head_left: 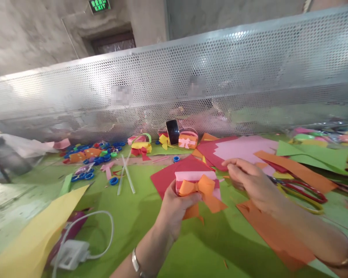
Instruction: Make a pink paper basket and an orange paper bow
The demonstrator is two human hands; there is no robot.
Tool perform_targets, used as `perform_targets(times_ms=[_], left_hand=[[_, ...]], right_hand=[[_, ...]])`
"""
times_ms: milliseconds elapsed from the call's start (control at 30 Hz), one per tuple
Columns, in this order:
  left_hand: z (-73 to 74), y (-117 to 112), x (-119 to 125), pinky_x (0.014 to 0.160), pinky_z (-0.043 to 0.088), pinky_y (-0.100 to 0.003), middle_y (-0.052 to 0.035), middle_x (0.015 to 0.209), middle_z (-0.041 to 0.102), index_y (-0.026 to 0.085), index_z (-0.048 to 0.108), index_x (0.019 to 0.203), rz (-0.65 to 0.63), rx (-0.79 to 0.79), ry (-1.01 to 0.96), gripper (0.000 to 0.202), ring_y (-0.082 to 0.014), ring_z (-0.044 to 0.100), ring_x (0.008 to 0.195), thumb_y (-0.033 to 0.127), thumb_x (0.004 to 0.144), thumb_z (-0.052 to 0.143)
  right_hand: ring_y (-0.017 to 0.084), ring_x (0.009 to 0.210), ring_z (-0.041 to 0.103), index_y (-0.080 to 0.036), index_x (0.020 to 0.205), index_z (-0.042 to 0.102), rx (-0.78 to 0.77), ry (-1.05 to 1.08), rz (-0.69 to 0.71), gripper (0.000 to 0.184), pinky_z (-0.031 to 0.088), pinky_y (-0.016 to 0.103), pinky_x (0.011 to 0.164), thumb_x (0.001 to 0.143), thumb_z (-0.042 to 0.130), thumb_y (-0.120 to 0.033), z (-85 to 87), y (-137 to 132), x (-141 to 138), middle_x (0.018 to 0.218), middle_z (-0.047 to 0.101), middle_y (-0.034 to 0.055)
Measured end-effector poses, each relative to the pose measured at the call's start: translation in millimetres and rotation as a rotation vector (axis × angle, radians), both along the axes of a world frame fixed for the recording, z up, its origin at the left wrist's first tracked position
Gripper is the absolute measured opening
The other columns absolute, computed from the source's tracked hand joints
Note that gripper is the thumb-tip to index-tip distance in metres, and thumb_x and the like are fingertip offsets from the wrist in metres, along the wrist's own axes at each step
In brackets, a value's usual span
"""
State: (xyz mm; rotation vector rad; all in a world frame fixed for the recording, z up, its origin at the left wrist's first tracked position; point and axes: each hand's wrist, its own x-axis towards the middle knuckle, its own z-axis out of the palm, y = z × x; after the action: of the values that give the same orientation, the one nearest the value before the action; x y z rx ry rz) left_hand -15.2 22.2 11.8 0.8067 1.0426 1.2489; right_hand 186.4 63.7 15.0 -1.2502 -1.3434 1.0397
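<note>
My left hand (174, 208) is closed around a small pink and red paper box (195, 178) with an orange paper bow (197, 187) on its front, held just above the green table (139, 220). My right hand (249, 181) hovers to the right of the box, fingers curled together and pointing left over pink and red paper sheets (240, 148). Whether the right fingers pinch anything is hidden. A red sheet (165, 179) lies under the box.
Scissors (301, 191) lie right of my right hand on orange sheets (272, 231). Finished paper baskets (140, 144) and a black phone (173, 131) stand by the perforated metal wall. Blue rings (84, 175), glue sticks (127, 173), a yellow sheet (37, 231) and a white charger (72, 253) lie at left.
</note>
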Motion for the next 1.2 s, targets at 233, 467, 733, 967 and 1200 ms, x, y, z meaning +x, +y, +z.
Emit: perform_targets(times_ms=[233, 467, 733, 967, 1200], left_hand=[[-5.8, 2.4, -1.2, 0.073, 0.051, -0.025, -0.0054, 0.088, 0.073, 0.014, 0.066, 0.093, 0.011, 0.008, 0.018, 0.047, -0.0156, 0.065, 0.076, 0.016, 0.052, 0.088], [-0.3, 1.6, -0.6, 0.08, 0.052, -0.032, -0.0104, 0.098, 0.073, 0.013, 0.061, 0.102, -0.065, 0.07, 0.02, 0.055, -0.0216, 0.068, 0.085, 0.024, 0.055, 0.089], [-11.9, 8.2, 1.5, 0.064, 0.049, -0.024, -0.003, 0.082, 0.068, 0.015, 0.06, 0.093, 0.23, 0.075, 0.224, 0.041, -0.0146, 0.062, 0.07, 0.019, 0.058, 0.081], [-13.6, 8.4, 1.9, 0.062, 0.047, -0.023, -0.0022, 0.079, 0.067, 0.015, 0.059, 0.091, 0.267, 0.074, 0.196, 0.041, -0.0146, 0.062, 0.068, 0.017, 0.055, 0.08], [-1.0, 4.1, 3.9, 0.062, 0.048, -0.023, -0.0004, 0.075, 0.066, 0.015, 0.057, 0.087, 0.26, 0.061, 0.176, 0.036, -0.0129, 0.061, 0.066, 0.01, 0.056, 0.076]], right_hand=[[0.026, 0.102, 0.064, -0.021, 0.1, 0.066, -0.194, 0.057, 0.305, 0.053, 0.054, 0.037, 0.084, 0.058, 0.082, -0.048, -1.6, -5.3, -6.5, 0.111, 0.068, 0.0102], [0.026, 0.097, 0.067, -0.019, 0.108, 0.062, -0.196, 0.073, 0.362, 0.047, 0.053, 0.041, 0.088, 0.067, 0.075, -0.036, -8.2, -10.5, -17.6, 0.102, 0.072, 0.0083], [0.023, 0.089, 0.069, -0.023, 0.104, 0.06, -0.094, 0.048, 0.321, 0.037, 0.055, 0.036, 0.078, 0.069, 0.071, -0.03, -17.8, -19.6, -26.9, 0.089, 0.073, 0.0027], [0.022, 0.091, 0.069, -0.023, 0.099, 0.06, -0.066, 0.041, 0.326, 0.032, 0.056, 0.035, 0.081, 0.069, 0.069, -0.029, -22.4, -21.1, -29.7, 0.095, 0.073, 0.0042], [0.025, 0.093, 0.07, -0.021, 0.1, 0.061, -0.077, 0.043, 0.3, 0.037, 0.056, 0.037, 0.082, 0.065, 0.071, -0.029, -23.1, -21.0, -31.4, 0.098, 0.073, 0.0074]])
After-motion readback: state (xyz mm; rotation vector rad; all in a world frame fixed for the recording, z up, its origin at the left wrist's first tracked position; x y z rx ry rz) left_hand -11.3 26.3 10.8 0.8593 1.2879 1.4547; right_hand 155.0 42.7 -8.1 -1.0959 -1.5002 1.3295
